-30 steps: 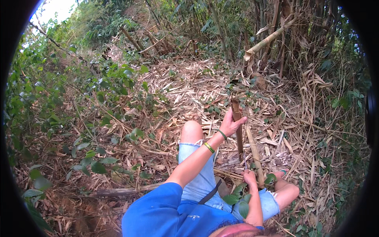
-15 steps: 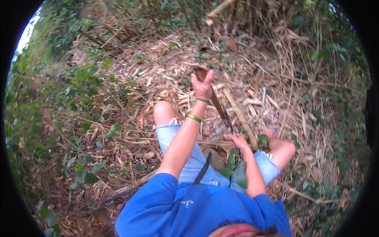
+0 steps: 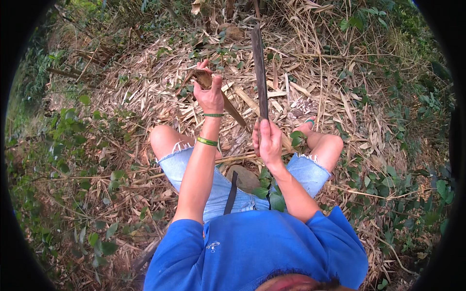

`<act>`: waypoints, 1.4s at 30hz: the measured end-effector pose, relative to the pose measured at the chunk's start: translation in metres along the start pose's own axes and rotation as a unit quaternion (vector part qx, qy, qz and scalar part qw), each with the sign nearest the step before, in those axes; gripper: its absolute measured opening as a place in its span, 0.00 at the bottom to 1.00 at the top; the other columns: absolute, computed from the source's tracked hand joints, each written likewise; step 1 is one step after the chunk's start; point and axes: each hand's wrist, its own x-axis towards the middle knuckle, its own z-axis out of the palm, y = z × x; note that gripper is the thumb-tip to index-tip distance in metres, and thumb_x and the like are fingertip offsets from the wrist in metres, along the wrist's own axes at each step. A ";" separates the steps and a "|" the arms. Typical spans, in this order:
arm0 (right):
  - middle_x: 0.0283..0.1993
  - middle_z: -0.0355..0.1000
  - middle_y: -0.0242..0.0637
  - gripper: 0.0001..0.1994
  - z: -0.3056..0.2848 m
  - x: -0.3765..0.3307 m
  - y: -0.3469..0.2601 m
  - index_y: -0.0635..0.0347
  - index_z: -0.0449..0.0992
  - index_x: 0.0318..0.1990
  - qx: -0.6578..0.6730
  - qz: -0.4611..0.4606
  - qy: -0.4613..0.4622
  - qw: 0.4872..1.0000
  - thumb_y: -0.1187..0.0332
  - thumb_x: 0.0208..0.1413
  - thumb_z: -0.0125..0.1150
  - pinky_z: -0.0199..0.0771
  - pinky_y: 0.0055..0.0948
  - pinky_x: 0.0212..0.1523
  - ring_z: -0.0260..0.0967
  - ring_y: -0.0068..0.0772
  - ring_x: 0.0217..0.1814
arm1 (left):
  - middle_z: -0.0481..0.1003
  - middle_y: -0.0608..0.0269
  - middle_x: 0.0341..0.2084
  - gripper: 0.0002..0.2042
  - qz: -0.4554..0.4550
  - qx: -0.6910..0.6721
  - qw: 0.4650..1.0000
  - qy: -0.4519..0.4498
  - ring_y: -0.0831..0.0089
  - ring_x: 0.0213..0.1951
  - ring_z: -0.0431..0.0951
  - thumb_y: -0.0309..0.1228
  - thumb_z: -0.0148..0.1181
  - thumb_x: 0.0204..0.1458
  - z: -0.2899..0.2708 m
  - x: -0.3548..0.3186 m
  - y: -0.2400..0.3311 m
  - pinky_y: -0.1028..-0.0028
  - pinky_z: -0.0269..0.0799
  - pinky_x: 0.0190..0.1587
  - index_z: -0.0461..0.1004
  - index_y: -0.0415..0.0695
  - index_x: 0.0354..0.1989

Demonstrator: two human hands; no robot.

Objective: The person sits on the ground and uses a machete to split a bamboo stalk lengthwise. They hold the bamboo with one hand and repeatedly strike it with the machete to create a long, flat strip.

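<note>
I am clenching my left hand (image 3: 209,97) around the top of a brown bamboo piece (image 3: 228,104), which is slanting down toward my knees. My right hand (image 3: 268,140) is gripping a long blade (image 3: 259,68), pointing upward beside it.

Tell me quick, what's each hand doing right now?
Left hand: closed around a brown bamboo stick.
Right hand: closed on the handle of a long blade, pointing up.
</note>
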 end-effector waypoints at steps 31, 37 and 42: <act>0.14 0.63 0.31 0.31 -0.016 0.068 0.065 0.62 0.70 0.22 -0.205 0.154 -0.062 0.965 0.40 0.66 0.51 0.62 0.33 0.21 0.63 0.26 0.16 | 0.78 0.51 0.38 0.34 -0.069 -0.082 0.993 -0.055 0.61 0.43 0.80 0.54 0.67 0.53 -0.033 -0.064 0.004 0.62 0.74 0.53 0.68 0.34 0.53; 0.21 0.73 0.49 0.31 -0.025 0.039 0.166 0.65 0.78 0.33 -0.316 -0.023 0.024 0.948 0.40 0.64 0.51 0.71 0.45 0.30 0.74 0.52 0.25 | 0.78 0.53 0.36 0.32 -0.062 -0.097 0.993 -0.030 0.62 0.40 0.80 0.52 0.68 0.53 -0.042 -0.056 -0.003 0.62 0.77 0.48 0.68 0.35 0.53; 0.56 0.74 0.62 0.41 -0.079 0.041 0.249 0.64 0.79 0.55 -0.498 0.344 -0.075 0.792 0.31 0.58 0.48 0.68 0.45 0.63 0.71 0.59 0.63 | 0.76 0.56 0.32 0.29 -0.097 -0.113 0.989 0.009 0.67 0.35 0.78 0.50 0.69 0.51 -0.054 -0.054 0.004 0.65 0.77 0.43 0.69 0.37 0.50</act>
